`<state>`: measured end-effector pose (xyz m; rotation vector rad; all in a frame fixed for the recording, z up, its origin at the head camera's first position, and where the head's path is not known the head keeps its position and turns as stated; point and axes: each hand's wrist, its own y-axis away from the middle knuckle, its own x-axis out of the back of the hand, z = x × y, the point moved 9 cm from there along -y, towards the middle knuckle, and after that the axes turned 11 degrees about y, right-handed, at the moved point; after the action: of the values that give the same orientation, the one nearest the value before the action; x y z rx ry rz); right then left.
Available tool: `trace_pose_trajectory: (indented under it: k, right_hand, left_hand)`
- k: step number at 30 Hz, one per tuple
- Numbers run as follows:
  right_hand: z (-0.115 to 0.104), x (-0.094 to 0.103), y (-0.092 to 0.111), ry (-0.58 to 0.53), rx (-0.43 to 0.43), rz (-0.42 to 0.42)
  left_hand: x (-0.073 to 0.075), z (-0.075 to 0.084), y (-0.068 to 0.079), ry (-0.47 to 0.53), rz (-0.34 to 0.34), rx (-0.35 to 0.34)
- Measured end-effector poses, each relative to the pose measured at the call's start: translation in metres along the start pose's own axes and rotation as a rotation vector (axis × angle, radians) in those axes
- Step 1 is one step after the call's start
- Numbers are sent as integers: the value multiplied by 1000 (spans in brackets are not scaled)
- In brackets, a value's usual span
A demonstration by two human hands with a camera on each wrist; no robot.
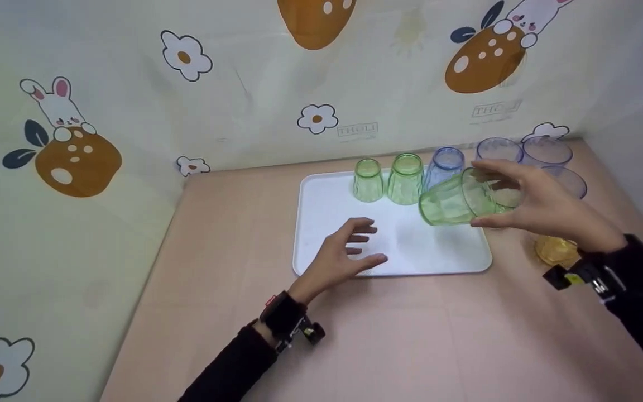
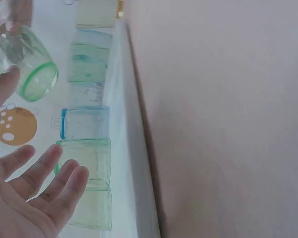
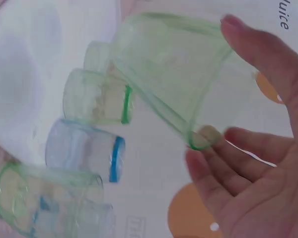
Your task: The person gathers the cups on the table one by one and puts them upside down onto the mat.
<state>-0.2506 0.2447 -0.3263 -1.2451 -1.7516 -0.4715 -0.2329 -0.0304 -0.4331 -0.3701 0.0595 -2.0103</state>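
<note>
My right hand (image 1: pixel 553 206) grips a clear green glass (image 1: pixel 443 205) near its rim, thumb on one side and fingers on the other. The glass is tipped on its side in the air, its base pointing left over the white tray (image 1: pixel 321 223). Low over the tray's front part, my left hand (image 1: pixel 332 261) holds nothing, its fingers spread and loosely bent. Along the tray's back edge stand two green glasses (image 1: pixel 368 181) and a blue glass (image 1: pixel 447 164), all upside down. The right wrist view shows the held glass (image 3: pixel 164 74) between thumb and fingers.
Several bluish glasses (image 1: pixel 547 151) stand upright at the back right, beside the tray. A yellow glass (image 1: pixel 555 250) is partly hidden below my right wrist. Behind the wooden table (image 1: pixel 232 234) hangs a patterned cloth (image 1: pixel 254 84).
</note>
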Motion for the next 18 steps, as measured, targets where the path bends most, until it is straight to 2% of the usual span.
trace_pose_trajectory:
  k: [3,6,12,15,18]
  right_hand:
    - [-3,-5,-4,-106,36,62]
    - [-5,-14,-8,-209,69,90]
    - [-11,-34,-13,-394,91,72]
    - [-16,-47,-15,-458,100,33]
    - [-21,-57,-16,-523,108,-2]
  left_hand:
    - [1,1,-4,161,32,26]
    - [1,0,-8,329,49,63]
    - [-7,-2,-16,691,72,153]
    - [-10,-1,-18,798,75,175]
    - [-14,1,-19,861,66,187]
